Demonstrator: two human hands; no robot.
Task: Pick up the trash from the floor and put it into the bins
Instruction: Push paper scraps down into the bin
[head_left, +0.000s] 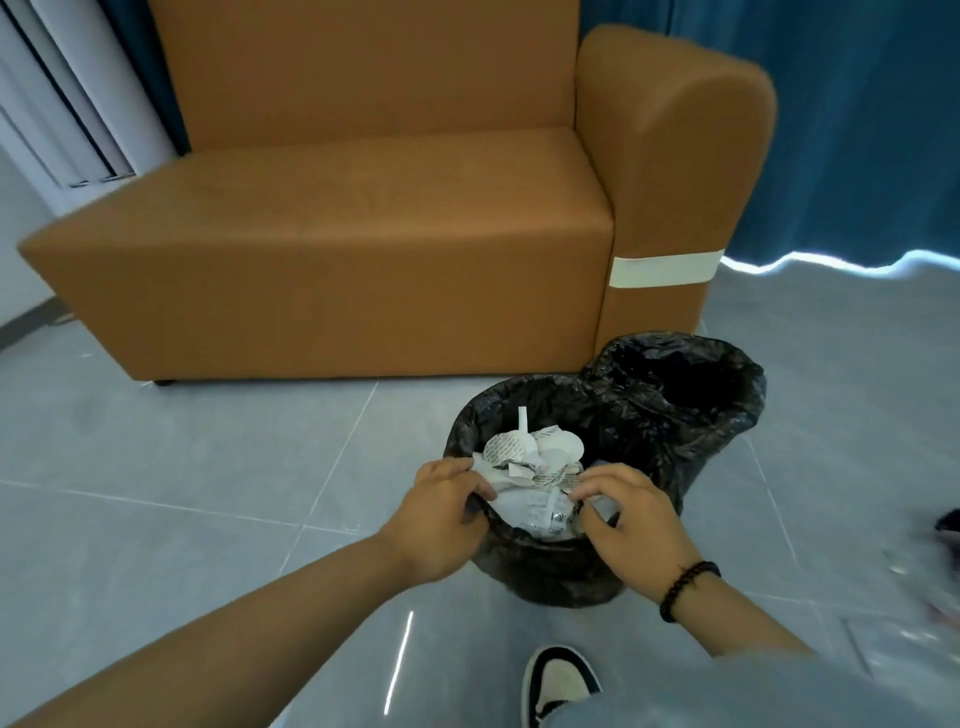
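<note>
Down by the camera is a black and white shoe (558, 683). Both hands sit at the near bin (524, 415). My left hand (441, 514) grips white paper trash (524, 457) in it. My right hand (631, 522) pinches a small shiny scrap. Print on the trash is too tiny to read. Another bin (727, 395) touches behind, by the brown sofa (363, 218).

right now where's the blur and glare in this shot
Head view: the right edge smears with motion blur, so the dark thing on the floor there is unreadable; bright light leaks under the curtain; a glare streak marks the tiles by the shoe; wide-angle bending curves the sofa; the hands and near bin stay sharp.
</note>
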